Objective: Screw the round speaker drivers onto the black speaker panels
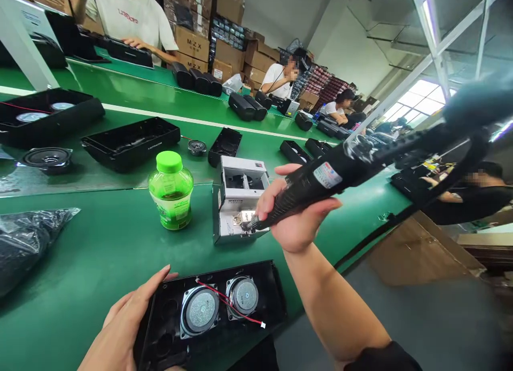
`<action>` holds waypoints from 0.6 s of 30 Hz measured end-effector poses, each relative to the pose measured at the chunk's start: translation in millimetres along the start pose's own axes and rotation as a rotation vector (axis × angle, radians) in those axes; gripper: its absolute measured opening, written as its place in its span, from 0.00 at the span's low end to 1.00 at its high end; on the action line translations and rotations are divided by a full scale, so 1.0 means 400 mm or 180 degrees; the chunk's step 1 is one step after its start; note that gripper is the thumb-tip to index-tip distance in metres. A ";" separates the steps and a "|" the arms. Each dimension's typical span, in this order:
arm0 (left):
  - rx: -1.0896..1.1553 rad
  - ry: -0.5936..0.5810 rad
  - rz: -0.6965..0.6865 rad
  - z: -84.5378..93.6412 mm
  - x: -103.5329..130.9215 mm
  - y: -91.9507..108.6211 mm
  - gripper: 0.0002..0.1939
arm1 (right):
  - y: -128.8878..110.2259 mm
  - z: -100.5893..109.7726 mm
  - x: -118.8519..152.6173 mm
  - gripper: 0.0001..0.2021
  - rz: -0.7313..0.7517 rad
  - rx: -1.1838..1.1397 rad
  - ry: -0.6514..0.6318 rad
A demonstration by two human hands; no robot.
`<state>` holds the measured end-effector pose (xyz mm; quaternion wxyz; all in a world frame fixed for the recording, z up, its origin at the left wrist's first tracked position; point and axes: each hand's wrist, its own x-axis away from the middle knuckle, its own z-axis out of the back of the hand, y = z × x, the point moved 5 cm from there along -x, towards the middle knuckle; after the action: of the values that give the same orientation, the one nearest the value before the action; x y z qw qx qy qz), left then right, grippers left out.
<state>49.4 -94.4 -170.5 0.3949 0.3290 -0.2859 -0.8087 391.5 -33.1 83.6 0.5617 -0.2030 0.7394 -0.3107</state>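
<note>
My right hand (298, 216) is wrapped round a black electric screwdriver (308, 186), tilted so its tip points down and left. That tip meets the front of a grey and black WEISIN screw feeder (242, 200). At the bottom, my left hand (128, 317) grips the left end of a black speaker housing (266, 285). Two round silver-backed speakers (202, 309) sit inside the housing, and a red and black wire (236, 309) with a white plug lies across them.
A green bottle (170, 192) stands left of the feeder. Black housings (132, 141) and a loose speaker (47, 158) lie behind it. A plastic bag (32, 242) is at the left. Several people sit along the green bench (100, 226), with boxes behind.
</note>
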 end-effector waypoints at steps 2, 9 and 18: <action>0.0035 0.0007 0.0061 0.000 0.002 -0.006 0.69 | -0.003 0.002 -0.002 0.38 -0.0116 0.0053 0.0184; 0.0159 0.0054 0.0235 0.006 -0.014 0.056 0.88 | -0.049 0.003 0.047 0.43 -0.0380 0.0070 0.0354; 0.0030 -0.0025 0.0209 0.019 -0.056 0.132 0.89 | -0.250 -0.112 0.216 0.13 -0.1130 -0.0243 -0.0918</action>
<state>78.1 -102.1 -120.8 0.4185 0.3182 -0.3019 -0.7953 318.9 -151.2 99.3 0.5900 -0.3932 0.6155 -0.3442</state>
